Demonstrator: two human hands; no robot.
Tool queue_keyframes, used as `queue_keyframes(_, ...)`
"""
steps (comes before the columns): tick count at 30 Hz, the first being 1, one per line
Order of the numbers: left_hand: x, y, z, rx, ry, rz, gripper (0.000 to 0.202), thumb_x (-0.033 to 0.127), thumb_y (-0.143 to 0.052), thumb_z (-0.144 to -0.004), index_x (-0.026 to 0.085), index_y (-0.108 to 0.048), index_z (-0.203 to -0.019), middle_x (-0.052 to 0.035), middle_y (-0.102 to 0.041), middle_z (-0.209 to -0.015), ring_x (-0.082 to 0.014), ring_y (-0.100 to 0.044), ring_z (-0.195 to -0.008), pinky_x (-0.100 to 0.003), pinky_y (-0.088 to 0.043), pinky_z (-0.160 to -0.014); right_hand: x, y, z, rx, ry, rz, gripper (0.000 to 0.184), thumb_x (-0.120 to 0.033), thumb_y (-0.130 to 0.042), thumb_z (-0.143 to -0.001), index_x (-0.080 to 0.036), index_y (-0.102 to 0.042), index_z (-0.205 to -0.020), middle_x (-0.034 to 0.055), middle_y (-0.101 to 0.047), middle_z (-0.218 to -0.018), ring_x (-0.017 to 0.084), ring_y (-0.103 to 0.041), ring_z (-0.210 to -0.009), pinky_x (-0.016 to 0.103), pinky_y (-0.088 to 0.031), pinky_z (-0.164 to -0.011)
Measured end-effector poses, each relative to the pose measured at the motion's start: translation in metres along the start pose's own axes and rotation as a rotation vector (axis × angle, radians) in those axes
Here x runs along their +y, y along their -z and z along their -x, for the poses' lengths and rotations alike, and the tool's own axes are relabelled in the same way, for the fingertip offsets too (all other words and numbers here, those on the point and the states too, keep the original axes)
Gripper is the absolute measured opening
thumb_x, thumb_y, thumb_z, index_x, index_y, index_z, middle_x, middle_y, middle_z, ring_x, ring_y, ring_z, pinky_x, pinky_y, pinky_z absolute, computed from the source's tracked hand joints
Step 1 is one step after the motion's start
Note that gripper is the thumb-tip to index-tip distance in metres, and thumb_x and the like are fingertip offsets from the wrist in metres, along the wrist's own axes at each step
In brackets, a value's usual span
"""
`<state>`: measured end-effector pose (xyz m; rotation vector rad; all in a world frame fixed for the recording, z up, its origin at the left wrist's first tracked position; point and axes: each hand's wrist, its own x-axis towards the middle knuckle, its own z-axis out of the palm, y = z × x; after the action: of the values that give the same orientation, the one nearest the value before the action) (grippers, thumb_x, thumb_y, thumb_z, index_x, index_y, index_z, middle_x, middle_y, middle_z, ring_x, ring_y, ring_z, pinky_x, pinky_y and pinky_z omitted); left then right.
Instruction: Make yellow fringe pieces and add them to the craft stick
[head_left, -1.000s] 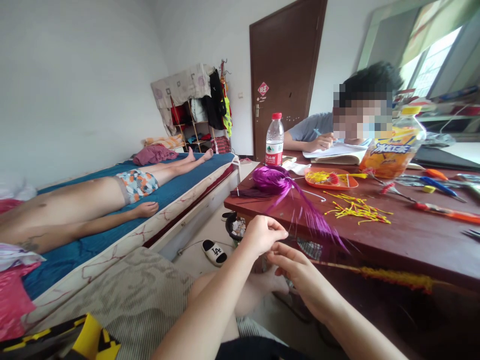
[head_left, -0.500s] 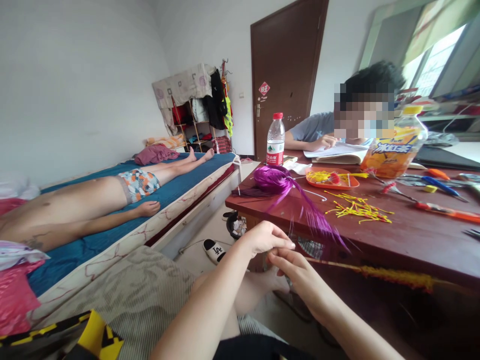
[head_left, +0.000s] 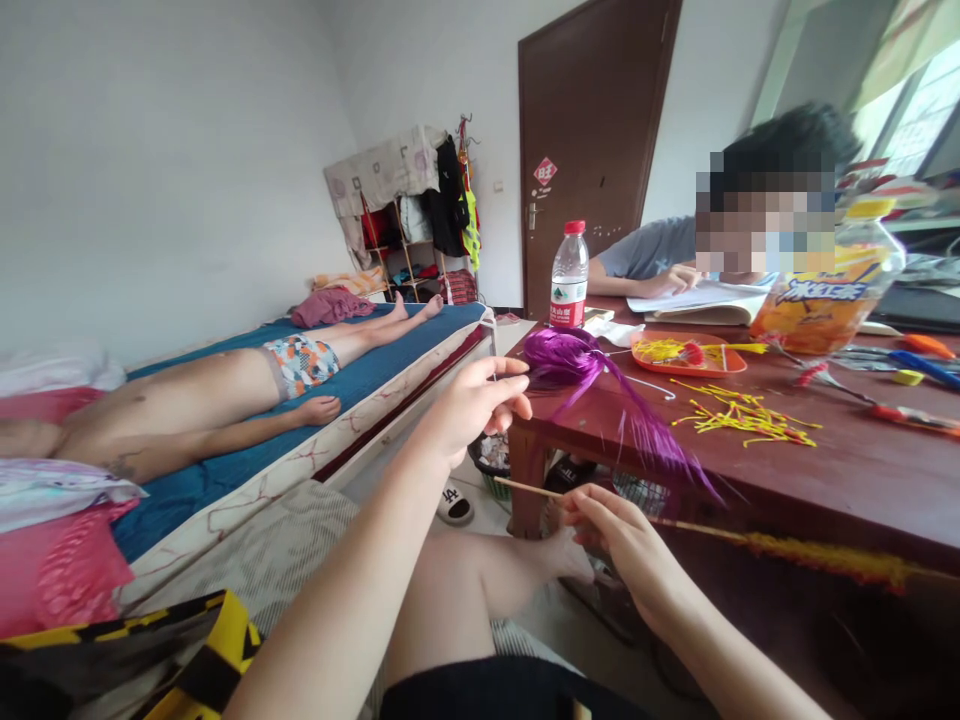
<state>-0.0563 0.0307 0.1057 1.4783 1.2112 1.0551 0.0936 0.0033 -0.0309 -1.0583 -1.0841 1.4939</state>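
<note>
My right hand (head_left: 611, 530) pinches a thin stick (head_left: 701, 526) whose bare tip pokes out to the left of the fingers. Further right the stick is thickly covered with yellow and red stamens (head_left: 832, 560). My left hand (head_left: 480, 405) is raised near the table's left corner, away from the stick. Its thumb and fingers are drawn together; anything between them is too fine to make out. Behind it lies a bundle of shiny purple thread (head_left: 562, 358), its loose ends hanging over the table edge. Loose yellow stamens with red tips (head_left: 750, 415) are scattered to the right.
On the dark red table (head_left: 847, 480) are an orange tray (head_left: 690, 365), a water bottle (head_left: 568, 285), a large drink bottle (head_left: 825, 290) and tools. Across it a person (head_left: 652, 250) leans over an open book (head_left: 705, 300). Another person lies on the bed (head_left: 397, 345) at left.
My left hand has moved up and left, away from my right hand, which keeps the stick. The stick's bare tip now shows. The view has turned slightly left.
</note>
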Motion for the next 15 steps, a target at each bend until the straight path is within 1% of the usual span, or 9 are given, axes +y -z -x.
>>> queue_keyframes(2, 0.01, 0.002, 0.009, -0.052, -0.02, 0.055, 0.019, 0.018, -0.05, -0.078, 0.016, -0.048, -0.097, 0.0008, -0.059, -0.06, -0.0032, -0.04, -0.039, -0.014, -0.023, -0.037, 0.002, 0.002, -0.001, 0.006, -0.015, -0.033, 0.034, -0.049, -0.065, -0.057, -0.017, -0.056, -0.058, 0.0012, -0.056, -0.058, 0.014, -0.05, -0.056, 0.024, -0.038, -0.052)
queue_keyframes(4, 0.015, 0.005, 0.014, -0.092, -0.021, 0.081, 0.024, 0.019, -0.053, -0.076, 0.015, -0.048, -0.099, -0.0001, -0.06, -0.063, -0.0031, -0.04, -0.041, -0.014, -0.025, -0.039, 0.005, 0.004, -0.001, 0.011, -0.035, -0.064, 0.033, -0.048, -0.064, -0.057, -0.016, -0.055, -0.058, -0.0004, -0.054, -0.052, 0.012, -0.047, -0.048, 0.022, -0.034, -0.046)
queue_keyframes(8, 0.016, 0.024, 0.018, -0.066, -0.027, 0.068, 0.028, 0.018, -0.058, -0.071, 0.016, -0.05, -0.097, 0.0009, -0.059, -0.065, -0.0022, -0.04, -0.041, -0.014, -0.024, -0.039, 0.009, 0.009, 0.0, 0.031, -0.099, -0.134, 0.031, -0.045, -0.063, -0.058, -0.016, -0.053, -0.063, -0.0037, -0.049, -0.04, 0.008, -0.04, -0.035, 0.019, -0.025, -0.038)
queue_keyframes(9, 0.015, 0.03, 0.021, -0.058, -0.012, 0.053, 0.029, 0.019, -0.059, -0.07, 0.016, -0.05, -0.097, 0.0011, -0.059, -0.065, -0.0023, -0.04, -0.042, -0.014, -0.023, -0.039, 0.009, 0.01, 0.0, 0.032, -0.12, -0.159, 0.031, -0.045, -0.063, -0.057, -0.016, -0.053, -0.065, -0.0039, -0.049, -0.039, 0.008, -0.04, -0.034, 0.019, -0.024, -0.037)
queue_keyframes(11, 0.016, 0.043, 0.028, -0.053, 0.036, 0.021, 0.031, 0.019, -0.06, -0.069, 0.016, -0.049, -0.097, 0.0015, -0.06, -0.065, -0.0024, -0.041, -0.042, -0.014, -0.024, -0.039, 0.008, 0.01, 0.001, 0.033, -0.153, -0.216, 0.032, -0.043, -0.064, -0.056, -0.016, -0.054, -0.07, -0.0022, -0.053, -0.042, 0.009, -0.044, -0.035, 0.019, -0.028, -0.039)
queue_keyframes(13, 0.02, 0.054, 0.041, -0.052, 0.064, 0.011, 0.03, 0.017, -0.058, -0.07, 0.016, -0.048, -0.099, 0.0024, -0.06, -0.065, -0.0016, -0.041, -0.043, -0.013, -0.023, -0.041, 0.006, 0.009, 0.002, 0.033, -0.167, -0.274, 0.034, -0.042, -0.066, -0.055, -0.015, -0.054, -0.073, 0.001, -0.058, -0.048, 0.011, -0.049, -0.039, 0.02, -0.032, -0.041)
queue_keyframes(15, 0.028, 0.061, 0.058, -0.049, 0.066, 0.029, 0.028, 0.014, -0.053, -0.074, 0.015, -0.047, -0.101, 0.0043, -0.059, -0.066, 0.0004, -0.04, -0.045, -0.011, -0.021, -0.043, 0.004, 0.008, 0.002, 0.039, -0.166, -0.322, 0.035, -0.041, -0.068, -0.054, -0.016, -0.054, -0.073, 0.0027, -0.061, -0.052, 0.012, -0.052, -0.043, 0.021, -0.035, -0.043)
